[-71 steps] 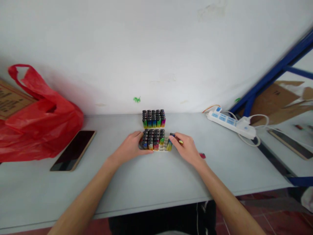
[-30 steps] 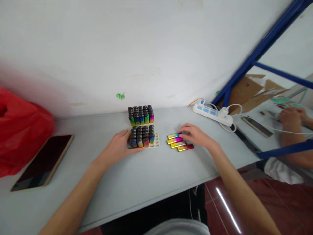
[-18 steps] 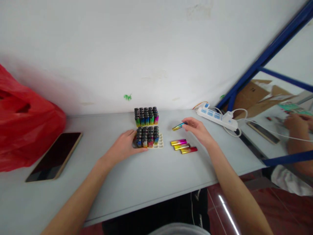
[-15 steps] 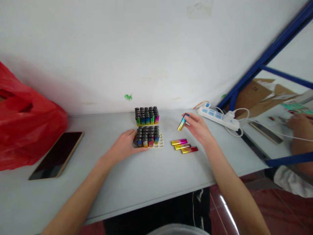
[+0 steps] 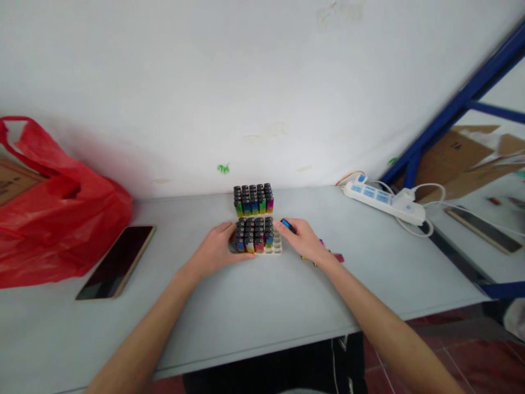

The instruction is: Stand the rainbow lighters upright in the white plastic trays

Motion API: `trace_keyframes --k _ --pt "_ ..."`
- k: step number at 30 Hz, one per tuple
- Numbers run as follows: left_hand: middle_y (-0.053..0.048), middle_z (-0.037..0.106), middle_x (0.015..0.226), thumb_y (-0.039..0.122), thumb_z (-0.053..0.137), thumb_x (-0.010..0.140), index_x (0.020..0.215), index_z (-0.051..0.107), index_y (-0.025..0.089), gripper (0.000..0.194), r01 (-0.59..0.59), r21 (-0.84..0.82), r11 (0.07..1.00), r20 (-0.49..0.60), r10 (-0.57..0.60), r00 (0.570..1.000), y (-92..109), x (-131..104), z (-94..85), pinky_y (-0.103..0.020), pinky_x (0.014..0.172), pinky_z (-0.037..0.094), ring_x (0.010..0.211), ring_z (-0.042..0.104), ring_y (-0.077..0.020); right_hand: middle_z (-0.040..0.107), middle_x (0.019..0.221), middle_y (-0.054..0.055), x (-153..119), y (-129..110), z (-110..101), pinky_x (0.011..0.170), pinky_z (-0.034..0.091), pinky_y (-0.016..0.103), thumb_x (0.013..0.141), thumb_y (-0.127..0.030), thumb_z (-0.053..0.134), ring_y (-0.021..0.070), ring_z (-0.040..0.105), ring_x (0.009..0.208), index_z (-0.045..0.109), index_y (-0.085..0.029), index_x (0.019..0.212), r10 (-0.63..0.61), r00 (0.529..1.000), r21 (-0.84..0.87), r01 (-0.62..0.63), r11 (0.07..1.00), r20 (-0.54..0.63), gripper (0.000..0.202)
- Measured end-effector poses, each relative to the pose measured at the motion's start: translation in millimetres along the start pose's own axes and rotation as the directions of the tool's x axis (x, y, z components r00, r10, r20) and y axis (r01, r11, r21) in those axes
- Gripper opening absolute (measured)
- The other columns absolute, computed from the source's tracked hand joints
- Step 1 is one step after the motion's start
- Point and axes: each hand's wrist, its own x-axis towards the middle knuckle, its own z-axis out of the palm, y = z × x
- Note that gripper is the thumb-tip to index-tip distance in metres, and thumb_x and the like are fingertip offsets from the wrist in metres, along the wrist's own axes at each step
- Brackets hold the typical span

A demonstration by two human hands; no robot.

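Observation:
My left hand (image 5: 215, 246) is wrapped around the left side of a white slotted tray (image 5: 277, 247), its thumb along the front. Rows of upright lighters (image 5: 254, 235) with black tops fill most of the tray, while slots show bare on its right. My right hand (image 5: 302, 239) pinches a blue lighter (image 5: 289, 225) just right of these slots; the hand hides its lower part. Beneath the right wrist, loose lighters (image 5: 338, 257) lie on the table, mostly covered. A second block of upright lighters (image 5: 253, 200) stands behind, by the wall.
On the left are a phone (image 5: 117, 262) and a red plastic bag (image 5: 74, 213) with a box in it. At the right, a white power strip (image 5: 383, 202) trails cables beside a blue metal frame (image 5: 451, 117). Beyond it lie a cardboard box (image 5: 447, 156) and another phone (image 5: 484, 229).
My right hand has moved left with its lighter, from above the loose lighters to the tray's right side. The left hand keeps its hold on the tray. The camera view has shifted slightly.

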Motion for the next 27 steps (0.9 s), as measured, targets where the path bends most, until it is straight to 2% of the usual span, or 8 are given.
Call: trace_keyframes --k 4,9,12,17,23,27 --pt "-0.012 0.078 0.114 0.062 0.091 0.074 0.112 0.071 0.021 0.059 0.002 0.013 1.000 0.025 -0.002 1.000 -0.9 -1.2 0.4 -0.050 0.101 0.058 0.111 0.073 -0.0371 0.029 0.060 -0.005 -5.6 -4.8 3.4 0.058 0.023 0.030 0.097 -0.065 0.051 0.0115 0.029 0.060 0.033 -0.025 0.060 -0.027 0.996 -0.124 0.017 0.992 -0.085 0.058" --pt "-0.011 0.079 0.117 0.060 0.091 0.075 0.114 0.071 0.022 0.058 -0.017 0.000 1.000 0.012 0.017 1.000 -1.5 -2.4 0.4 -0.047 0.101 0.058 0.113 0.074 -0.0359 0.034 0.058 -0.005 -6.3 -4.5 7.7 0.058 0.024 0.029 0.093 -0.050 0.048 0.0118 0.032 0.058 0.036 -0.025 0.062 -0.060 0.990 -0.148 0.041 0.988 -0.128 0.041" --pt "-0.011 0.079 0.113 0.059 0.091 0.076 0.111 0.072 0.021 0.055 -0.023 0.007 1.000 0.018 0.022 1.000 -2.0 -2.6 0.6 -0.048 0.098 0.059 0.109 0.074 -0.0361 0.034 0.058 -0.005 -6.8 -4.6 9.0 0.058 0.024 0.029 0.094 -0.050 0.049 0.0117 0.031 0.058 0.035 -0.025 0.063 -0.064 0.987 -0.145 0.043 0.988 -0.144 0.042" --pt "-0.014 0.077 0.119 0.059 0.091 0.077 0.115 0.071 0.019 0.058 -0.022 0.003 1.000 0.026 0.022 0.999 -1.8 -1.9 -0.1 -0.051 0.101 0.059 0.113 0.074 -0.0374 0.031 0.057 -0.005 -8.7 -8.7 9.1 0.058 0.023 0.030 0.098 -0.061 0.050 0.0118 0.030 0.060 0.033 -0.025 0.061 -0.065 0.981 -0.163 0.035 0.986 -0.181 0.054" --pt "-0.012 0.078 0.116 0.063 0.090 0.076 0.113 0.072 0.021 0.059 -0.029 0.010 1.000 0.013 0.029 0.999 -2.9 -2.3 1.0 -0.050 0.102 0.059 0.112 0.074 -0.0363 0.033 0.056 -0.006 -10.3 -8.0 9.0 0.057 0.024 0.030 0.094 -0.048 0.047 0.0119 0.033 0.056 0.035 -0.026 0.062 -0.093 0.989 -0.166 0.072 0.983 -0.119 0.041" --pt "-0.012 0.078 0.116 0.059 0.091 0.076 0.113 0.071 0.023 0.055 -0.027 0.002 1.000 0.010 0.027 1.000 -2.8 -2.8 1.4 -0.050 0.102 0.059 0.111 0.074 -0.0365 0.038 0.057 -0.005 -11.6 -8.6 8.9 0.058 0.026 0.030 0.098 -0.050 0.048 0.0129 0.035 0.056 0.037 -0.026 0.066 -0.113 0.985 -0.171 0.090 0.981 -0.132 0.042"
